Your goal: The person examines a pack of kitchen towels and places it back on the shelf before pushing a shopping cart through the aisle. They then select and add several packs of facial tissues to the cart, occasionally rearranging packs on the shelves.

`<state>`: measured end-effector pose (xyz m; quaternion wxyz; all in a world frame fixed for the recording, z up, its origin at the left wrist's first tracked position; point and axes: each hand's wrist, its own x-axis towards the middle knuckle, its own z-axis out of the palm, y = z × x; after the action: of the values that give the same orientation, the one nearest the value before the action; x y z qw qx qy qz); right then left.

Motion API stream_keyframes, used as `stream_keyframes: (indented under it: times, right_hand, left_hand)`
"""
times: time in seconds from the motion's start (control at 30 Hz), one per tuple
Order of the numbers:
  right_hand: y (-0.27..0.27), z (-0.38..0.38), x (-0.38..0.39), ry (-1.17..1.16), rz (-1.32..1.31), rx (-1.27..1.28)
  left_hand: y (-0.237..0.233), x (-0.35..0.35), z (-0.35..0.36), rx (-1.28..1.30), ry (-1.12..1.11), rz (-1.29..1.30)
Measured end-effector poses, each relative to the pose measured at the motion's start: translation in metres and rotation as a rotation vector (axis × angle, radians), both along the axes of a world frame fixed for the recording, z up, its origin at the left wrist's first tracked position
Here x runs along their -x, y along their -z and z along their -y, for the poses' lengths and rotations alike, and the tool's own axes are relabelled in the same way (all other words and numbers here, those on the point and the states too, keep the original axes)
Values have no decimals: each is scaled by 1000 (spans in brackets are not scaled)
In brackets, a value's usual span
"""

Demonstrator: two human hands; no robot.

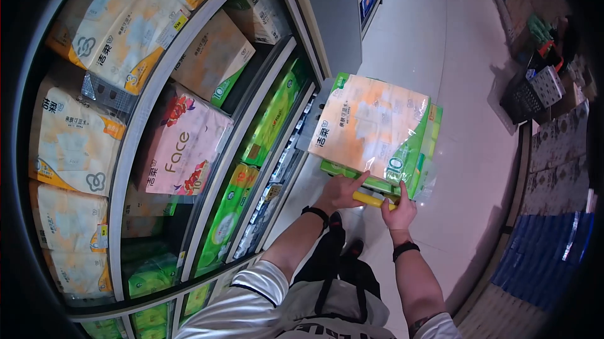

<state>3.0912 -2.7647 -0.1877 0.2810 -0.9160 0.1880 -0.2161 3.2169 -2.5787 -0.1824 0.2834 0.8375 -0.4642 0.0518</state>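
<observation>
While shelf edges are running close on the left, pale floor is giving room rightward. The left hand and right hand are closely holding a yellow handle beside the big tissue pack, which is lying over green packaging. Farther right, a dark basket is standing.

From the tissue pack, shelves stand at 9 o'clock, a basket between 2 and 3, stacked goods at 4, and 2 hands on a handle at 6.
</observation>
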Motion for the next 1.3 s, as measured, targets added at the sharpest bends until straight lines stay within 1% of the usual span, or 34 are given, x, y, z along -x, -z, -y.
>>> stream_keyframes:
  times: [0.1, 0.2, 0.37, 0.47, 0.5, 0.67, 0.73, 0.83, 0.93, 0.97, 1.0, 1.07, 1.1, 1.17, 1.2, 1.23, 1.3]
  right_hand:
    - [4, 23, -30, 16, -6, -10]
    - [10, 46, -62, 22, -1, -15]
    - [16, 81, -111, 48, -68, 4]
    - [14, 101, -150, 48, -93, 24]
    - [15, 108, -158, 43, -93, 30]
    - [20, 141, -196, 35, -139, -1]
    - [21, 151, -210, 23, -124, 5]
    - [28, 172, -233, -7, -85, 0]
    - [26, 186, -251, -33, -59, -33]
    - [20, 190, -259, -30, -110, -124]
    - [13, 193, -261, -21, -171, -219]
    - [6, 204, -273, -104, -103, -185]
    - [-2, 213, -283, -146, -70, -155]
    - [-27, 237, -302, -233, -130, -65]
    - [-42, 251, -322, -292, -157, -15]
    - [-52, 259, -351, -194, -95, 37]
    - [-48, 295, -426, -194, 42, -2]
  left_hand:
    - [2, -30, 22, -90, -12, 28]
    - [5, -66, 42, -76, 21, 36]
    - [18, -120, 82, 82, 18, 85]
    - [14, -150, 101, 38, 12, 36]
    - [16, -159, 107, -45, 6, 10]
    - [9, -201, 135, -30, -1, -13]
    - [10, -217, 147, -10, -2, -33]
    - [8, -239, 163, -49, -11, -21]
    - [-1, -257, 177, -168, 3, -144]
    - [-2, -263, 182, -184, 7, -200]
    - [-2, -269, 186, -140, 4, -186]
    - [1, -278, 193, -61, 5, -159]
    - [2, -280, 195, -101, 24, -321]
    - [-1, -284, 201, 73, -2, -312]
    - [-11, -288, 204, 165, -32, -301]
    - [-21, -289, 205, 6, -61, -437]
    - [-38, -296, 210, -119, -102, -595]
